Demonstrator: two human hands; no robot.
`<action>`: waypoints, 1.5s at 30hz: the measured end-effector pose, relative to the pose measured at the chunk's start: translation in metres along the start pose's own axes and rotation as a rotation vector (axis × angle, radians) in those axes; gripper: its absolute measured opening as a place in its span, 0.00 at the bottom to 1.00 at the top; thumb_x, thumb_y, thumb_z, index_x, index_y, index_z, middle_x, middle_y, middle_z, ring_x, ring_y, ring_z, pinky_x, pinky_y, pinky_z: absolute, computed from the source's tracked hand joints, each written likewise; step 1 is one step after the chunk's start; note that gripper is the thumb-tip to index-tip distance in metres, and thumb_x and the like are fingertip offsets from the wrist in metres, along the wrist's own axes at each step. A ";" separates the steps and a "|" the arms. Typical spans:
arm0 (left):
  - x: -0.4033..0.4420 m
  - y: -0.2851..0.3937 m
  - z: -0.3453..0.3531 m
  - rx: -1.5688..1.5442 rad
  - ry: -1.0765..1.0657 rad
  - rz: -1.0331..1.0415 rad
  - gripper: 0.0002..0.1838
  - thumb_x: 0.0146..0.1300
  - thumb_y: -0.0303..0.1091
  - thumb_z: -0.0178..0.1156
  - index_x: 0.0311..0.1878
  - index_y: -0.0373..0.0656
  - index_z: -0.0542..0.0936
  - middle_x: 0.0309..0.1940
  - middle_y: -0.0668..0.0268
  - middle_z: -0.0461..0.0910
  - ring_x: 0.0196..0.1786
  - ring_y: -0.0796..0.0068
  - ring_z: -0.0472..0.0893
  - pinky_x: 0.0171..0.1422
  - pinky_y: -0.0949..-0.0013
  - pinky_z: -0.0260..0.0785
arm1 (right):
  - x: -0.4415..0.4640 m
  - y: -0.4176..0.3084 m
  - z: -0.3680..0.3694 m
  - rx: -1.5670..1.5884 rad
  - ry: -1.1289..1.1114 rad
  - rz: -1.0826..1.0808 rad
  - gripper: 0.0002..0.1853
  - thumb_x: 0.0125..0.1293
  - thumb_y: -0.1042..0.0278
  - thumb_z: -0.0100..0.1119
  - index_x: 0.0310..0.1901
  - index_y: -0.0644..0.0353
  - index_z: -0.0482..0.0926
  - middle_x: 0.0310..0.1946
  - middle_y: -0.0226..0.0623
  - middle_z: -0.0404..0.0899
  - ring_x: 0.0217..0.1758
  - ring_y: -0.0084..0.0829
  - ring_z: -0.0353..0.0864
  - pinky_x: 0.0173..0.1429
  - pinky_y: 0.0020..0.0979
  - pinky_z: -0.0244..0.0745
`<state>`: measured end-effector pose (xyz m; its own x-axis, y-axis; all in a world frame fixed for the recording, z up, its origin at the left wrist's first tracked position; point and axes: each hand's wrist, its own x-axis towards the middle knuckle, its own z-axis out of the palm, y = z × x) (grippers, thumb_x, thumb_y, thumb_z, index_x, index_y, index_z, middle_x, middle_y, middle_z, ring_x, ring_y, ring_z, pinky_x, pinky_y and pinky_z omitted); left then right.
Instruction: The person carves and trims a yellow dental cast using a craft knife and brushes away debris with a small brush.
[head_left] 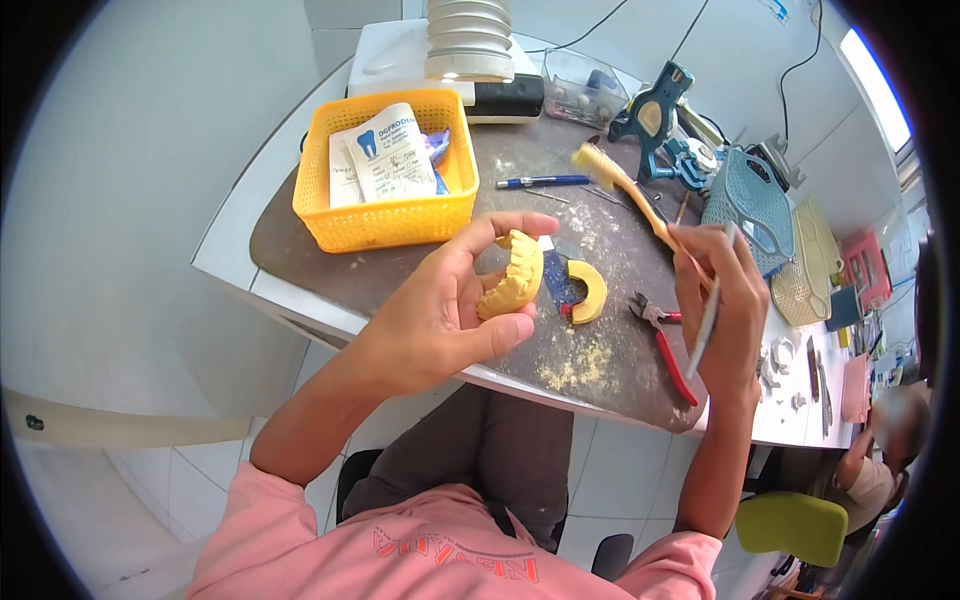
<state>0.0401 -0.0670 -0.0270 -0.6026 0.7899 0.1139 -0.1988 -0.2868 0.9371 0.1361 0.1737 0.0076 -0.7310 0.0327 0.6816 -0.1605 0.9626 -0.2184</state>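
Observation:
My left hand (450, 300) holds a yellow dental cast (516, 275) between thumb and fingers, its row of teeth facing left. In my right hand (725, 290) is a wooden-handled brush (640, 198), bristles up and to the left, apart from the cast. A thin grey metal tool (708, 318) is also held in that hand, pointing down. Just right of the cast, a second yellow horseshoe-shaped piece (590, 292) lies on the dark mat, beside a small blue item (562, 282). Red-handled pliers (672, 362) rest below my right hand. Yellow powder is scattered on the mat.
A yellow basket (385, 228) with papers stands at the back left. Behind the mat are a ribbed suction hose (470, 40), a blue pen (543, 182) and a teal articulator (655, 115). Blue (750, 215) and cream baskets (805, 270) stand right. Another person (870, 470) sits at far right.

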 end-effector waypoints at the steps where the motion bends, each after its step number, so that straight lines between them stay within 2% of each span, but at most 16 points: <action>1: 0.001 -0.002 -0.002 -0.002 0.001 0.003 0.39 0.57 0.25 0.68 0.71 0.37 0.62 0.45 0.70 0.69 0.45 0.84 0.72 0.52 0.79 0.68 | -0.001 0.000 -0.002 -0.002 -0.001 -0.003 0.10 0.63 0.83 0.62 0.45 0.64 0.82 0.34 0.39 0.81 0.30 0.31 0.81 0.32 0.31 0.74; 5: 0.004 -0.006 -0.006 -0.129 -0.057 0.020 0.40 0.58 0.29 0.70 0.72 0.37 0.62 0.48 0.70 0.69 0.47 0.83 0.72 0.54 0.78 0.68 | -0.011 -0.005 -0.004 0.135 0.054 0.007 0.09 0.58 0.83 0.67 0.40 0.62 0.85 0.28 0.37 0.83 0.26 0.24 0.79 0.27 0.24 0.69; 8: 0.006 -0.002 -0.005 -0.139 -0.048 0.001 0.40 0.58 0.31 0.70 0.72 0.37 0.62 0.50 0.69 0.69 0.47 0.83 0.72 0.54 0.78 0.68 | -0.014 -0.019 -0.003 0.335 -0.099 -0.121 0.10 0.54 0.81 0.70 0.39 0.60 0.86 0.29 0.36 0.83 0.27 0.26 0.81 0.26 0.25 0.70; 11: 0.005 -0.002 -0.005 -0.143 -0.043 0.007 0.39 0.58 0.31 0.70 0.72 0.37 0.63 0.53 0.68 0.69 0.47 0.84 0.71 0.53 0.78 0.69 | -0.010 -0.003 0.001 0.217 -0.103 -0.216 0.10 0.54 0.81 0.70 0.38 0.61 0.86 0.29 0.36 0.82 0.27 0.27 0.82 0.26 0.25 0.70; 13: 0.003 -0.005 -0.006 -0.161 -0.034 0.034 0.39 0.58 0.31 0.70 0.72 0.38 0.64 0.56 0.68 0.68 0.48 0.84 0.71 0.53 0.79 0.69 | -0.006 0.003 -0.011 -0.005 -0.024 -0.136 0.10 0.55 0.82 0.69 0.39 0.62 0.86 0.29 0.36 0.82 0.28 0.28 0.82 0.26 0.25 0.71; 16: 0.002 -0.006 -0.007 -0.126 -0.024 0.072 0.41 0.58 0.30 0.70 0.73 0.38 0.63 0.59 0.67 0.67 0.48 0.85 0.71 0.53 0.79 0.68 | -0.011 -0.008 -0.014 0.053 0.047 -0.008 0.11 0.53 0.81 0.71 0.39 0.61 0.86 0.29 0.36 0.82 0.28 0.27 0.82 0.27 0.25 0.71; 19: 0.003 -0.004 -0.002 -0.081 0.026 0.090 0.43 0.57 0.29 0.69 0.75 0.38 0.61 0.59 0.66 0.67 0.48 0.84 0.70 0.54 0.79 0.67 | -0.015 -0.025 -0.005 0.284 -0.064 -0.175 0.14 0.50 0.80 0.74 0.41 0.60 0.87 0.28 0.38 0.84 0.26 0.26 0.81 0.26 0.25 0.71; 22: 0.001 -0.007 -0.003 -0.067 0.035 0.096 0.43 0.56 0.28 0.66 0.76 0.38 0.59 0.59 0.65 0.66 0.49 0.85 0.70 0.55 0.79 0.67 | -0.014 -0.019 0.000 0.248 -0.102 -0.181 0.13 0.52 0.80 0.73 0.41 0.60 0.87 0.28 0.38 0.84 0.25 0.25 0.81 0.26 0.25 0.71; 24: 0.000 -0.008 -0.003 -0.110 0.056 0.156 0.43 0.56 0.26 0.64 0.76 0.38 0.58 0.60 0.65 0.67 0.49 0.86 0.70 0.56 0.80 0.66 | -0.013 -0.011 0.000 -0.002 0.092 -0.063 0.12 0.53 0.81 0.72 0.40 0.59 0.87 0.28 0.37 0.83 0.25 0.24 0.80 0.26 0.24 0.70; 28: -0.001 -0.009 0.002 -0.058 0.078 0.191 0.43 0.57 0.27 0.63 0.76 0.38 0.58 0.62 0.64 0.68 0.49 0.86 0.70 0.55 0.80 0.66 | -0.017 -0.030 -0.002 0.290 0.038 -0.089 0.11 0.53 0.82 0.72 0.39 0.59 0.87 0.28 0.37 0.83 0.26 0.22 0.79 0.26 0.22 0.68; 29: 0.000 -0.008 0.004 -0.036 0.094 0.186 0.42 0.57 0.28 0.62 0.76 0.38 0.59 0.63 0.63 0.68 0.48 0.86 0.70 0.55 0.80 0.66 | -0.017 -0.034 -0.001 0.278 -0.059 -0.123 0.10 0.53 0.82 0.72 0.38 0.60 0.86 0.28 0.38 0.83 0.25 0.24 0.79 0.26 0.23 0.67; 32: 0.000 -0.008 0.003 0.000 0.096 0.190 0.41 0.56 0.29 0.63 0.75 0.38 0.60 0.64 0.62 0.69 0.46 0.87 0.71 0.54 0.80 0.67 | -0.015 -0.026 0.005 0.098 0.035 -0.033 0.10 0.55 0.81 0.71 0.39 0.60 0.86 0.28 0.38 0.82 0.24 0.28 0.78 0.26 0.27 0.68; 34: -0.002 -0.007 0.002 0.014 0.091 0.202 0.41 0.56 0.30 0.63 0.74 0.38 0.61 0.65 0.62 0.69 0.45 0.87 0.71 0.54 0.81 0.67 | -0.012 -0.017 0.003 -0.109 0.123 0.200 0.08 0.57 0.79 0.70 0.39 0.61 0.85 0.26 0.38 0.79 0.23 0.32 0.79 0.27 0.29 0.70; 41: -0.003 -0.008 0.003 0.000 0.098 0.184 0.36 0.55 0.31 0.64 0.68 0.37 0.66 0.63 0.62 0.70 0.41 0.88 0.70 0.49 0.81 0.68 | -0.018 -0.004 0.009 -0.361 -0.059 0.056 0.07 0.68 0.68 0.64 0.42 0.62 0.83 0.27 0.40 0.77 0.27 0.35 0.78 0.32 0.37 0.71; 43: -0.004 -0.006 0.003 -0.002 0.109 0.192 0.34 0.54 0.30 0.63 0.67 0.36 0.67 0.63 0.62 0.70 0.40 0.88 0.70 0.48 0.81 0.67 | -0.018 -0.005 0.010 -0.216 0.018 0.092 0.12 0.70 0.61 0.62 0.43 0.63 0.83 0.27 0.40 0.77 0.27 0.34 0.78 0.32 0.36 0.71; 45: -0.006 -0.001 0.004 -0.021 0.108 0.121 0.33 0.55 0.29 0.62 0.66 0.35 0.68 0.61 0.62 0.72 0.47 0.85 0.74 0.54 0.79 0.68 | -0.020 -0.012 0.007 -0.072 0.093 0.133 0.17 0.72 0.54 0.60 0.44 0.63 0.83 0.28 0.40 0.76 0.28 0.34 0.78 0.31 0.36 0.70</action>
<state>0.0471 -0.0691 -0.0274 -0.7027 0.6863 0.1878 -0.1357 -0.3883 0.9115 0.1478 0.1593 -0.0078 -0.6774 0.1822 0.7127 -0.0163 0.9649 -0.2622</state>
